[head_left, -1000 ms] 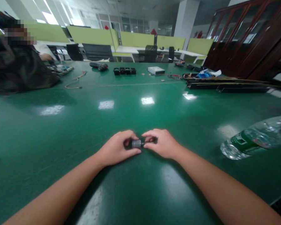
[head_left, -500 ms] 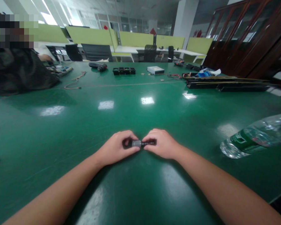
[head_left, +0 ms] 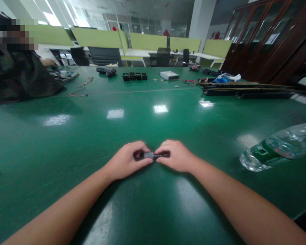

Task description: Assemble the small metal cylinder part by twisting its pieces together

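Just above the green tabletop [head_left: 153,204], in the lower middle of the head view, lies a small grey cylinder [head_left: 149,155] with a thinner dark ridged stem [head_left: 163,155] on its right; its exact kind is unclear. My left hand [head_left: 130,160] is closed, thumb and fingers pinching the grey part. My right hand [head_left: 174,156] pinches the stem from the other side. The two sets of fingertips almost meet. Part of the piece disappears into each grip.
A clear plastic bottle [head_left: 272,149] with a green label lies on its side at right. Farther back are a black block of parts [head_left: 135,76], a grey box [head_left: 169,75], a cord [head_left: 80,89] and dark bars [head_left: 224,90]. Another person [head_left: 22,75] sits at far left.
Hardly anything differs. Both hands keep the same hold on the small cylinder in the same place, and the camera view shifts very slightly.
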A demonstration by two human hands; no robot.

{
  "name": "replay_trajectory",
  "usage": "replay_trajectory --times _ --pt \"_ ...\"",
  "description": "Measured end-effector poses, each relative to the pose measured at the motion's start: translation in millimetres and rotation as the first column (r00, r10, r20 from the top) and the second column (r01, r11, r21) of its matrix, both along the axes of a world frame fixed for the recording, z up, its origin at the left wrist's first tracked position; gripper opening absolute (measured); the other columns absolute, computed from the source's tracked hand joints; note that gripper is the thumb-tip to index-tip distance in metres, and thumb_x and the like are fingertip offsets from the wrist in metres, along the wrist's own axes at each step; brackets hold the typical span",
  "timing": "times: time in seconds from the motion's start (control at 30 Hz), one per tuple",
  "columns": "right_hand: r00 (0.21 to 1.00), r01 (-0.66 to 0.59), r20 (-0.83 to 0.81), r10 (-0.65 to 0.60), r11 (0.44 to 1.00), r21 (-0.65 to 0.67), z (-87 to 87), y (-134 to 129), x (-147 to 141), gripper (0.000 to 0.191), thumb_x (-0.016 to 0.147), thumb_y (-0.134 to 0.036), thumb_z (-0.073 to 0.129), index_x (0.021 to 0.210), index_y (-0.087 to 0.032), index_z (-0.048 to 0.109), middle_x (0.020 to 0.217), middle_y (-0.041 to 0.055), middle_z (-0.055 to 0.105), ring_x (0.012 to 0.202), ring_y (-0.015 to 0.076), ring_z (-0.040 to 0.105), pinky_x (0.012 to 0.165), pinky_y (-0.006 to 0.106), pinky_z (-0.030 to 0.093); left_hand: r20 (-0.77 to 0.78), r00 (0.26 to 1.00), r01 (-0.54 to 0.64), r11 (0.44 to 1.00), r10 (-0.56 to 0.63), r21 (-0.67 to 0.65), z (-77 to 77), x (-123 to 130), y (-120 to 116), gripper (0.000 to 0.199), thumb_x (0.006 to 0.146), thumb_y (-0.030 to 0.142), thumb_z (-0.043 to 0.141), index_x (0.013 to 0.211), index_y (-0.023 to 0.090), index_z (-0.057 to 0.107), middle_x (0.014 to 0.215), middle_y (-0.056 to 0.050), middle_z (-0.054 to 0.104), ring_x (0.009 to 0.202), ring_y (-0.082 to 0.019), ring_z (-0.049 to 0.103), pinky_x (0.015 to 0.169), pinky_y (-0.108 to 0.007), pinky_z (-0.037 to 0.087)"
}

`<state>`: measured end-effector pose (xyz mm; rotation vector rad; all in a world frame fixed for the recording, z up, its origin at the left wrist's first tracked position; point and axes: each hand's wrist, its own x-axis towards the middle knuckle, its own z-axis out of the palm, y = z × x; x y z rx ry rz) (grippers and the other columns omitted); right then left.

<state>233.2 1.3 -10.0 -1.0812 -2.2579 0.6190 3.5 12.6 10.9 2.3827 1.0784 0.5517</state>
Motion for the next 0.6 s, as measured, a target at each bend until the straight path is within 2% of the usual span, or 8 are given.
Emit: replay_trajectory --times 0.6 --pt "1.000 -0.018 0.006 0.018 1.000 0.011 3.9 -0.5 3.0 0.014 0.081 -0.021 0.073 0.094 -0.020 0.077 0.090 0.0040 0.075 0.085 0.0167 0.064 0.078 0.028 0.046 0.011 1.000 -0.013 1.000 0.013 -0.021 1.4 0.3 -0.4 0.026 0.085 0.044 0.066 0.089 0.018 0.067 0.077 -0.001 0.062 0.068 -0.015 0.055 0.063 -0.025 0.041"
